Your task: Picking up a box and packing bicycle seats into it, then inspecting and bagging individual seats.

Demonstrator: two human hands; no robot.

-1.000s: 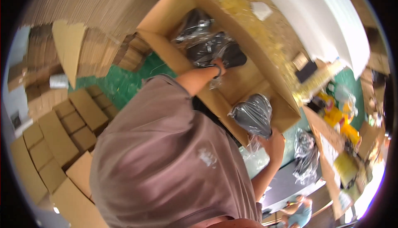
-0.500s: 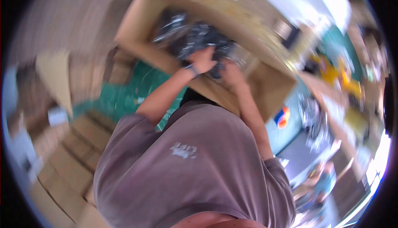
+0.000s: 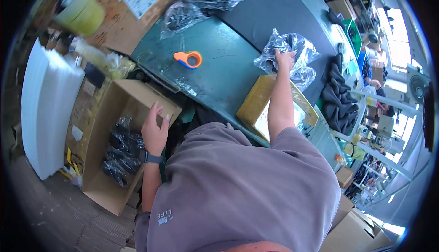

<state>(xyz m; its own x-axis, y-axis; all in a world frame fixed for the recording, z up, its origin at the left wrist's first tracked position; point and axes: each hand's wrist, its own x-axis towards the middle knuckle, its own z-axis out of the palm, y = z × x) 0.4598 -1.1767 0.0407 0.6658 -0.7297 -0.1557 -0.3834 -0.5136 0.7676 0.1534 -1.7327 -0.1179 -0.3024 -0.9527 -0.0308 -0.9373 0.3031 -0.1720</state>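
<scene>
Over the table at the right, my right hand (image 3: pixel 285 60) reaches onto a clear plastic bag (image 3: pixel 307 59) with something dark inside. Its fingers are spread and touch the bag. At the left, my left hand (image 3: pixel 154 132), with a dark watch on the wrist, hovers by the near rim of an open cardboard box (image 3: pixel 107 192). That hand is empty, its fingers apart. Inside the box lie several dark items in clear plastic (image 3: pixel 123 149). Beneath my right forearm stands a smaller open carton (image 3: pixel 252 100) with yellowish tape; clear plastic shows in it.
An orange and blue tape dispenser (image 3: pixel 188 59) lies on the green table (image 3: pixel 219 75). More plastic-wrapped goods (image 3: pixel 201 0) lie at its far side. White foam sheets (image 3: pixel 43 110) stand left of the box. Dark folded pieces (image 3: pixel 339 94) sit at the right, with people working beyond.
My view has swung toward the table. Both hands have left the wrapped items in the box; the right now touches a bag on the table, the left hovers at the box rim.
</scene>
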